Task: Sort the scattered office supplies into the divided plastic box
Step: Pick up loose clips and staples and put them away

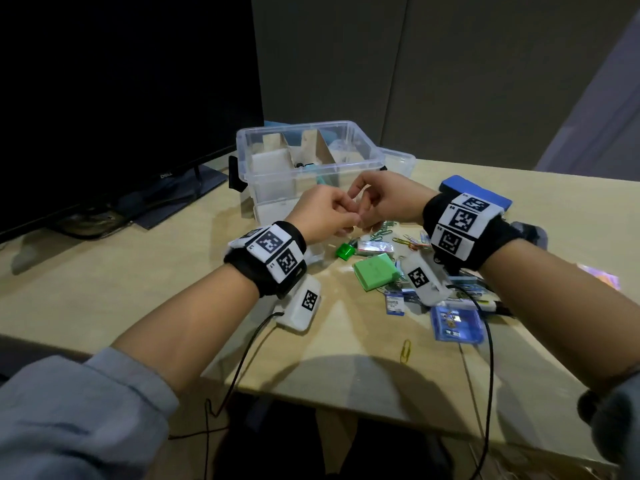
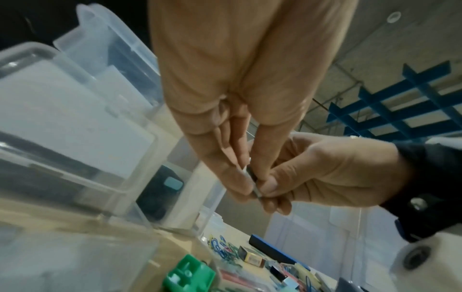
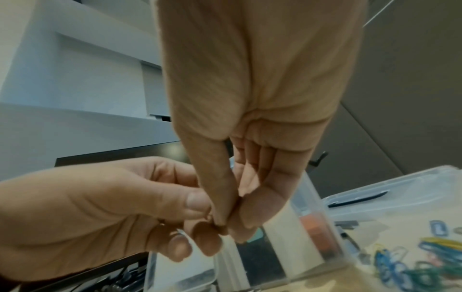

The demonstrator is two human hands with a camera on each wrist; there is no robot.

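Before the box (image 1: pixel 294 157), both hands pinching something small.

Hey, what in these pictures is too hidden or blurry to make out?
- Small dark item pinched between left hand and right hand: fingers cover it in every view.
- Clear divided plastic box contents: head view, hidden by hands and cardboard dividers.
- Coloured paper clips: right wrist view, blurred.

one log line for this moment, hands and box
left hand: pinching small item | right hand: pinching same item | plastic box: open, behind hands | paper clips: loose on table
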